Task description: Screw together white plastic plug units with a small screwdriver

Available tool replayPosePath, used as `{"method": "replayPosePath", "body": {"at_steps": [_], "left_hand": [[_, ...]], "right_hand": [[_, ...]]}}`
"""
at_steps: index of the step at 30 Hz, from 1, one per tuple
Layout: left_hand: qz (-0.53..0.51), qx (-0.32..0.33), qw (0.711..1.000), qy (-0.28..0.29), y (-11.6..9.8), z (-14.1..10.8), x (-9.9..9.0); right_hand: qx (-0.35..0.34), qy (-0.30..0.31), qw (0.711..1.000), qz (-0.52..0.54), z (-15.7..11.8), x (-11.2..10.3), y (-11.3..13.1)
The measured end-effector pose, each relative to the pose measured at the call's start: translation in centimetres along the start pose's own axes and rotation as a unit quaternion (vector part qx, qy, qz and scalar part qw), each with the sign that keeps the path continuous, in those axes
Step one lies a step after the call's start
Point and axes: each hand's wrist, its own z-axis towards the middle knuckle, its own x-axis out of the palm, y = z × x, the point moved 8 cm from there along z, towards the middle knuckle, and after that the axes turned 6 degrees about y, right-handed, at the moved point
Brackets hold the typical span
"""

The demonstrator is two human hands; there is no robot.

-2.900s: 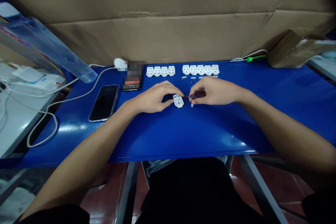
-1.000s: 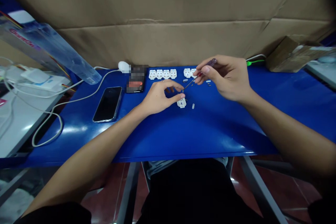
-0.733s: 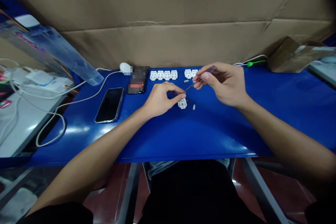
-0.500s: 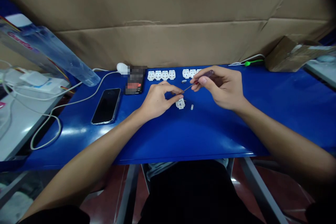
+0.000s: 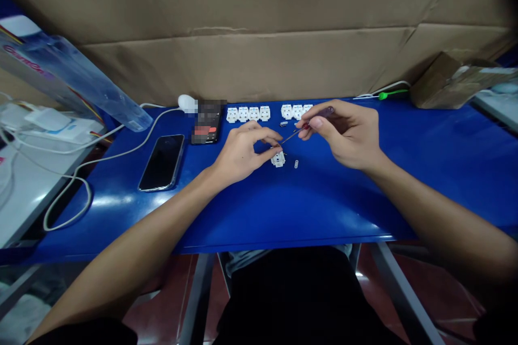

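Head view — steel screwdriver (image 5: 294,135), white plastic socket (image 5: 278,159)

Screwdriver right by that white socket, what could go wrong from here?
The screwdriver in the right hand has its tip close to the left hand's fingers at the white plastic socket; a slip might jab them or scratch the plastic. The small loose white piece lies unsecured beside the socket on the glossy blue table, so a bump could knock it away.

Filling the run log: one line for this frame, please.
left hand: fingers at white socket module | right hand: pinching precision screwdriver | tip: above module
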Motion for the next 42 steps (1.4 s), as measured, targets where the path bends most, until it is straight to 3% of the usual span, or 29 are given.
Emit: {"method": "replayPosePath", "body": {"at_steps": [26,36,42], "left_hand": [[-0.009,-0.004,1.0,0.023,0.0,-0.1,0.5],[-0.003,0.011,1.0,0.016,-0.4,-0.1,0.5],[-0.029,-0.003,0.999,0.035,-0.4,-0.1,0.8]], "right_hand": [[0.02,0.025,0.999,0.004,-0.2,0.7,-0.2],[-0.049,0.058,0.997,0.023,-0.1,0.9,0.0],[-0.055,0.052,0.996,0.04,-0.4,1.2,0.0]]}}
